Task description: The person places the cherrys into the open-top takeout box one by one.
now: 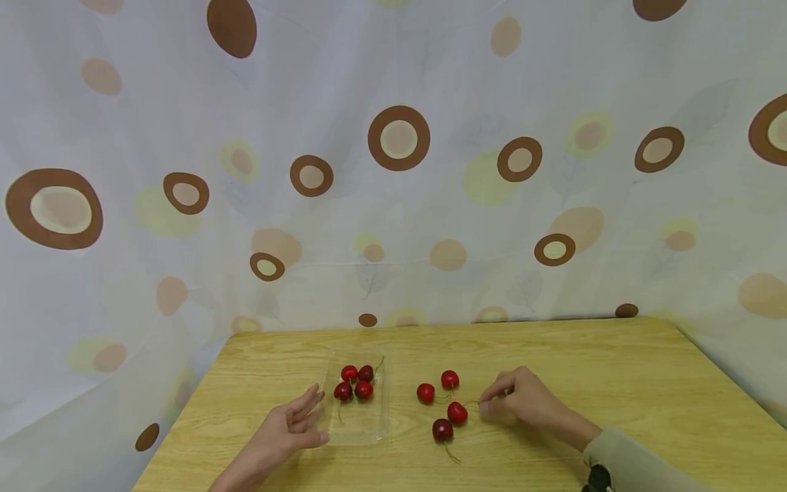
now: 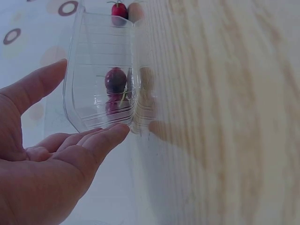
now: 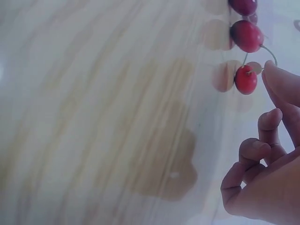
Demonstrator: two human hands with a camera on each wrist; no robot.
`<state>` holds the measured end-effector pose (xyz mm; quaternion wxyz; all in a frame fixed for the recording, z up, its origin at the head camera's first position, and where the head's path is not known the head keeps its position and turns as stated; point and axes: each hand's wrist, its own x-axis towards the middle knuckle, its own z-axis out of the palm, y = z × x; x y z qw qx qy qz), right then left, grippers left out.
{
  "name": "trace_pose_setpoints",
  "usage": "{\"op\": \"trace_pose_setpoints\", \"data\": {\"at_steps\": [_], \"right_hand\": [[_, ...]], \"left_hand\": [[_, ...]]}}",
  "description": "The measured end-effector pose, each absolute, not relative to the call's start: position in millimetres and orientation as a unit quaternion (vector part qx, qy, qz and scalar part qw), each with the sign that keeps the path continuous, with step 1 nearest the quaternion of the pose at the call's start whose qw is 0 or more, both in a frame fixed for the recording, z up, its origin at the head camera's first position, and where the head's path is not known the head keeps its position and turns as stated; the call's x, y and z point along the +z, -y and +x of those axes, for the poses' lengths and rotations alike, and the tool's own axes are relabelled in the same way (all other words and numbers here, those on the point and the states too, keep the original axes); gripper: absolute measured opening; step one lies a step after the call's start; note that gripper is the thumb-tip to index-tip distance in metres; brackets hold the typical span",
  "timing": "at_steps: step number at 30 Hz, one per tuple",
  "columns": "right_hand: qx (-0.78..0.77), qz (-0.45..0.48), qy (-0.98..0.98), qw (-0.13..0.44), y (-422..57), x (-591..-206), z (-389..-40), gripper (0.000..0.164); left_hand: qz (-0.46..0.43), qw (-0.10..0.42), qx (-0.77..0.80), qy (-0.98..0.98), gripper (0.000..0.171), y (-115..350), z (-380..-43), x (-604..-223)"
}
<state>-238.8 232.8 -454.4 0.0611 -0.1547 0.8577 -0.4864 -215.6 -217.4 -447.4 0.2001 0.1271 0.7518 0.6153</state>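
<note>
My right hand (image 1: 522,403) pinches the thin green stem of a red cherry (image 1: 457,413) between thumb and fingertips. In the right wrist view that stem curves from the cherry (image 3: 247,36) up to the fingers, while the other fingers are curled. A clear plastic tray (image 1: 375,430) lies to the left with several dark red cherries (image 1: 343,391) in its far part. My left hand (image 1: 285,430) is beside the tray's left edge, fingers relaxed and thumb apart. In the left wrist view its fingertips are right at the tray's rim (image 2: 70,105).
Around the pinched cherry lie a dark cherry (image 1: 443,430) nearer me and two brighter ones, a left cherry (image 1: 425,393) and a far cherry (image 1: 450,379). All are on a wood-grain table (image 1: 584,355). A patterned curtain (image 1: 455,205) hangs behind it.
</note>
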Motion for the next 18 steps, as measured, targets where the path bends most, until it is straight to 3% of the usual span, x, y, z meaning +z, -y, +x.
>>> {"op": "trace_pose_setpoints", "data": {"at_steps": [18], "right_hand": [[-0.531,-0.114,-0.837,0.071,-218,-434,-239,0.021]], "left_hand": [[0.137,0.197,0.621,-0.746,0.09,217,-215,-447]]}}
